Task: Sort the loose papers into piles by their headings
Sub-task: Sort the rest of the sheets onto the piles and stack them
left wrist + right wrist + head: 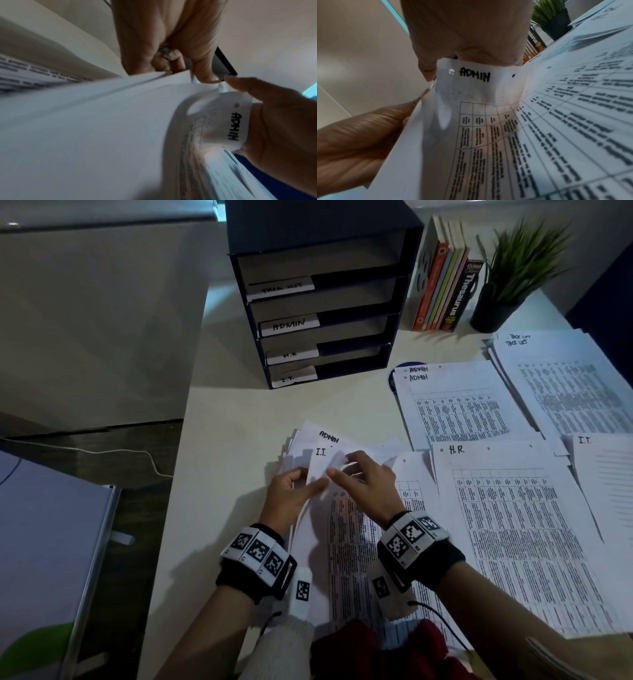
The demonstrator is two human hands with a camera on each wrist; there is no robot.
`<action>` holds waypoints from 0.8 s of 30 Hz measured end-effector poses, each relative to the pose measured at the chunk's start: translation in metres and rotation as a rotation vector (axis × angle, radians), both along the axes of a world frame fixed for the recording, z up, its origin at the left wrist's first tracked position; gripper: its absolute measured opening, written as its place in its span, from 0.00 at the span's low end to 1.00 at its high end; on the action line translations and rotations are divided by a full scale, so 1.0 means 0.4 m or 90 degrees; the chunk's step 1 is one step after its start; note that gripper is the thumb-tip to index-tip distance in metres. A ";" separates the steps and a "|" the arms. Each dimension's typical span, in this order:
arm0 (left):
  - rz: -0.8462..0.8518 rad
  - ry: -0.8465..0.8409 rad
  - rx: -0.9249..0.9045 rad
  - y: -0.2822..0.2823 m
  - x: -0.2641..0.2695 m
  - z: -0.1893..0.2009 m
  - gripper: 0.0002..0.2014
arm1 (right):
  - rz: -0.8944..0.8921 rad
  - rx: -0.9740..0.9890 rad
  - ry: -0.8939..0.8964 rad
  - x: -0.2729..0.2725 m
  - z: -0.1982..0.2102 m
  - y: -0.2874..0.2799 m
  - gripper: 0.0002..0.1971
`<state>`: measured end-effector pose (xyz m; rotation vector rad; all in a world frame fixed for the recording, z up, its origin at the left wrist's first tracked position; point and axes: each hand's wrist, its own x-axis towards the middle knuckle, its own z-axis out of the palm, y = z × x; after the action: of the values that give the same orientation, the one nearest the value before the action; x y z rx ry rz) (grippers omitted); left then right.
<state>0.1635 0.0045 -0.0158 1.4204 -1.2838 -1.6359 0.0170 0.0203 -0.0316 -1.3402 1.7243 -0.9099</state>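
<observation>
The loose stack of papers [342, 542] lies on the white table [233, 422] in front of me. An I.T. sheet [320, 452] and an ADMIN sheet [329, 436] stick out at its top. My right hand [346, 465] pinches the curled top edge of a sheet headed ADMIN [474, 75], which also shows in the left wrist view [233, 128]. My left hand [308, 479] pinches the edge of a neighbouring white sheet [102, 121]; its heading is hidden. Sorted piles lie to the right: ADMIN [455, 405], TASK LIST [565, 378], H.R. [513, 525], I.T. [606, 474].
A dark tray rack [325, 313] with labelled shelves stands at the back of the table. Upright books [445, 285] and a potted plant [513, 268] sit to its right. The table's left edge runs close to my left arm, with a cable [137, 453] on the floor.
</observation>
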 end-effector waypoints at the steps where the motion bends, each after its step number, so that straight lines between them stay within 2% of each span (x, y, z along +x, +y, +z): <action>1: -0.007 -0.032 -0.010 0.004 -0.008 -0.003 0.12 | 0.003 0.010 0.001 0.000 -0.001 0.000 0.29; 3: -0.011 -0.091 -0.034 0.013 -0.020 -0.008 0.16 | 0.013 0.022 0.033 -0.001 0.003 0.000 0.30; 4: -0.012 -0.123 -0.042 0.016 -0.025 -0.008 0.21 | 0.022 0.023 0.061 -0.002 0.004 0.000 0.27; 6: -0.018 -0.238 -0.077 0.016 -0.027 -0.023 0.35 | 0.032 0.012 0.108 -0.006 0.007 0.001 0.18; 7: -0.030 -0.316 -0.102 0.015 -0.025 -0.033 0.40 | 0.033 0.004 0.111 -0.008 0.011 0.002 0.18; 9: -0.072 -0.442 -0.176 0.020 -0.021 -0.047 0.42 | 0.037 -0.002 0.089 -0.014 0.014 0.004 0.18; 11: -0.137 -0.479 -0.231 0.028 -0.018 -0.062 0.42 | 0.062 0.004 0.074 -0.024 0.019 0.007 0.16; 13: -0.175 -0.489 -0.257 0.037 -0.019 -0.073 0.39 | 0.089 0.018 0.068 -0.037 0.024 0.009 0.21; 15: -0.179 -0.478 -0.277 0.042 -0.020 -0.078 0.41 | 0.103 0.026 0.058 -0.056 0.027 0.012 0.27; 18: -0.170 -0.444 -0.262 0.041 -0.021 -0.084 0.49 | 0.081 0.008 0.029 -0.088 0.025 0.014 0.23; 20: -0.125 -0.361 -0.196 0.039 -0.021 -0.062 0.54 | 0.080 0.007 0.072 -0.104 0.021 0.009 0.22; 21: -0.077 -0.286 -0.148 0.039 -0.022 -0.045 0.49 | 0.083 0.010 0.118 -0.108 0.017 0.006 0.22; 22: -0.031 -0.206 -0.090 0.043 -0.029 -0.024 0.40 | 0.086 0.010 0.164 -0.111 0.013 0.005 0.20; 24: 0.015 -0.116 0.018 0.040 -0.032 -0.007 0.29 | 0.074 -0.014 0.224 -0.114 0.002 0.002 0.11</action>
<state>0.1508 0.0205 -0.0187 1.6264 -1.3430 -1.5426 -0.0285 0.0212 -0.0307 -1.6742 1.8745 -0.6578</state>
